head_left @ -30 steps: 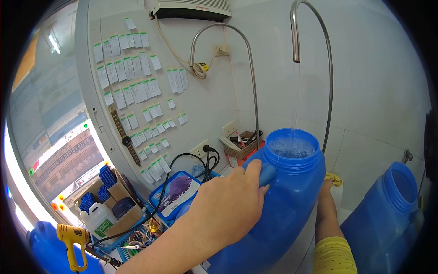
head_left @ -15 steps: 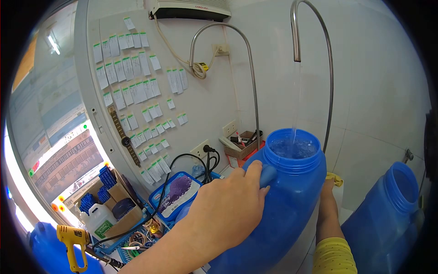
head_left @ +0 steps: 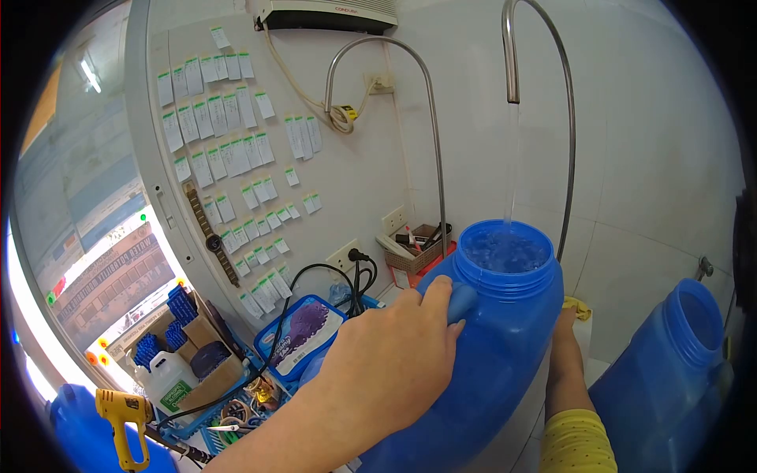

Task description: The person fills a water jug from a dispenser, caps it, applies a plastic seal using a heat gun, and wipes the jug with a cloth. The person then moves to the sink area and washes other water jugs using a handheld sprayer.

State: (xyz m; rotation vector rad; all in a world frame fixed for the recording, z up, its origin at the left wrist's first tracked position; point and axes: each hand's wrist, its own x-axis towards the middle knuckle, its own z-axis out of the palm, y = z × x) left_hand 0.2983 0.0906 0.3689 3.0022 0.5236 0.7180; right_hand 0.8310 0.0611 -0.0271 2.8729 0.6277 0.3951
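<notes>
My left hand (head_left: 394, 359) is closed around the handle (head_left: 464, 302) of a large blue jug (head_left: 493, 355). The jug stands tilted, its round mouth uncapped. A thin stream of water (head_left: 512, 165) falls into it from a curved metal spout (head_left: 512, 71), and the water (head_left: 505, 252) bubbling inside sits close below the rim. To the right of the jug, my right hand (head_left: 564, 322) reaches to a yellow cloth (head_left: 578, 307) on a white ledge. Its fingers are mostly hidden, so I cannot tell whether they grip the cloth.
Another open blue jug (head_left: 670, 370) is at right. A second metal spout (head_left: 430, 94) arches beside the wall of paper tags (head_left: 236, 158). At left are a yellow heat gun (head_left: 122, 422), a white bottle (head_left: 169, 382), a purple-labelled tub (head_left: 303, 335) and black cords (head_left: 359, 288). A small basket (head_left: 418, 248) holds markers.
The view has shifted very slightly. Water keeps pouring into the jug, and both hands stay where they were.
</notes>
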